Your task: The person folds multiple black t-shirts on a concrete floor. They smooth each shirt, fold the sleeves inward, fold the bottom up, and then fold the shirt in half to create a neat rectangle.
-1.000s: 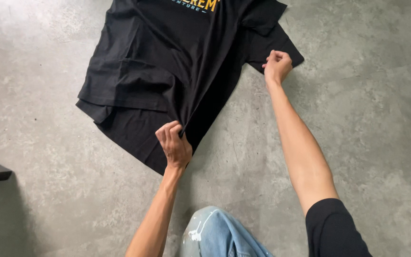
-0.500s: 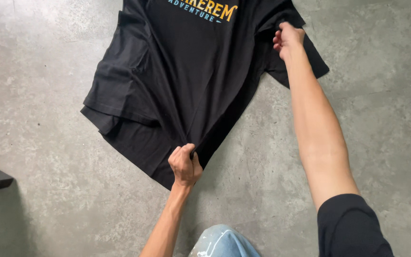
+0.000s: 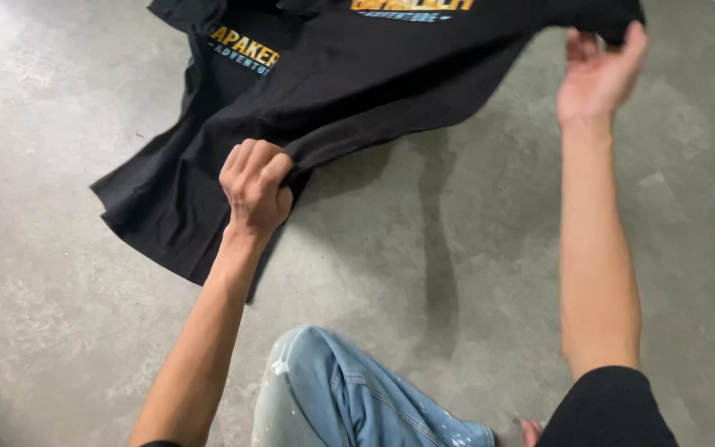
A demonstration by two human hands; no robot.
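Concrete floor [image 3: 473,248], grey, mottled, fills the view. Black T-shirt [image 3: 391,83] with a yellow and blue print, lifted clear of the floor along its near edge and stretched between both hands; shadow falls on the floor beneath it. A second black T-shirt [image 3: 184,182] with a like print lies flat on the floor under and left of it. Knee in pale blue jeans [image 3: 333,397], paint-flecked, at the bottom edge. Left hand [image 3: 256,184]: fist closed tight on the lifted shirt's hem. Right hand [image 3: 599,70]: fingers curled round the shirt's far corner, thumb apart.
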